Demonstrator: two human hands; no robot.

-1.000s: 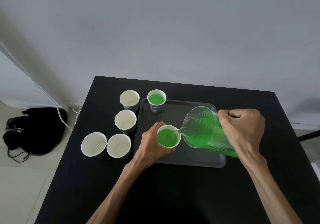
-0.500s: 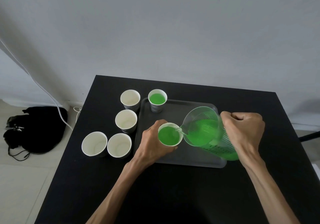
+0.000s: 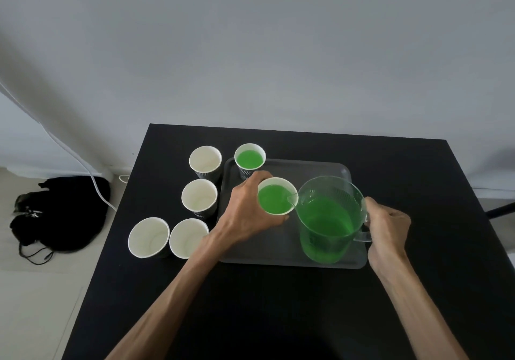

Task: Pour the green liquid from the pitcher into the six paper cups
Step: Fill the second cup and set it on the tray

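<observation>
Two cups hold green liquid so far: the one your left hand is wrapped around, and a second filled cup standing at the tray's far left corner. Your right hand grips the handle of the clear pitcher, which stands close to upright over the right half of the grey tray, its spout just touching or overlapping the rim of the cup you hold; you can't tell from this angle whether its base rests on the tray. About half the pitcher is green.

Four empty white cups wait off the tray on its left: one near the far edge, one just beside the tray's left rim, and a pair nearer you, touching or nearly so. The black table has bare surface in front of the tray and to its right. On the floor left of the table lies a black bag, with a white cable running down the wall.
</observation>
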